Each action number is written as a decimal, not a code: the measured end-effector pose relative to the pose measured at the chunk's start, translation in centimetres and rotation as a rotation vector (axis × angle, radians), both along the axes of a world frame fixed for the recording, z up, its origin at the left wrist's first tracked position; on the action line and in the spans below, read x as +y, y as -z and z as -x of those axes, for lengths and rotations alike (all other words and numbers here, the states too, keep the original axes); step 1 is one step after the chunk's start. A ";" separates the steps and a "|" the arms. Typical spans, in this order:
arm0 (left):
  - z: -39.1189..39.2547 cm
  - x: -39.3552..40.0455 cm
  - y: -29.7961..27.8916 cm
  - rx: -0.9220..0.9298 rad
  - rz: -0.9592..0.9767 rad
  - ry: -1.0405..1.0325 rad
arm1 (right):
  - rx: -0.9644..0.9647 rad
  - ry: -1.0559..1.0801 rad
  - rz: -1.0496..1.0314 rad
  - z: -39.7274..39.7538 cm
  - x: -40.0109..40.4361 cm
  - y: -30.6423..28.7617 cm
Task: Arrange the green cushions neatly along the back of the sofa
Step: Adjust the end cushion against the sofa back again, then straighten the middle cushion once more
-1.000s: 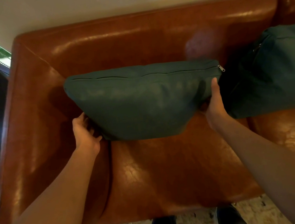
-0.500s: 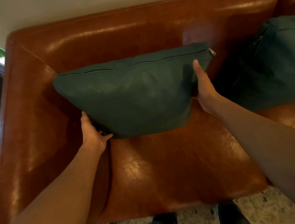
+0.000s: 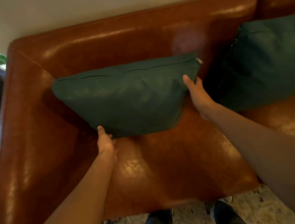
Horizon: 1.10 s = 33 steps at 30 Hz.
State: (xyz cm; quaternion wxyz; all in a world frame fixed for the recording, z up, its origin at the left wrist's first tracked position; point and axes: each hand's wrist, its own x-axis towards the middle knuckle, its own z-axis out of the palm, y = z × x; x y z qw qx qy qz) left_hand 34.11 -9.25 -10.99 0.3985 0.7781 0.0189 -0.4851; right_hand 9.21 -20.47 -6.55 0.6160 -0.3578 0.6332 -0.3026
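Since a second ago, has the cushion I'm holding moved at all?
Yes. The held cushion has gone back toward the sofa backrest: its zipper edge now overlaps the backrest more than before. Both hands, left and right, grip it.

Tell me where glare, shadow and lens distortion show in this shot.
Head view: warm glare streaks the sofa backrest and seat; a hazy smudge sits above the held green cushion; deep shadow falls between it and the second cushion; wide-angle distortion bows the sofa edges.
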 end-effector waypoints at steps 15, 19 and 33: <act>24.8 0.9 -2.3 0.090 -0.027 0.521 | 0.230 -0.091 -0.148 24.8 9.4 1.9; 31.2 0.2 -3.4 0.075 -0.022 0.555 | 0.238 -0.012 -0.143 31.6 8.8 0.8; 37.1 -8.1 -3.3 -0.042 0.104 0.559 | 0.178 0.317 -0.152 41.8 3.0 0.8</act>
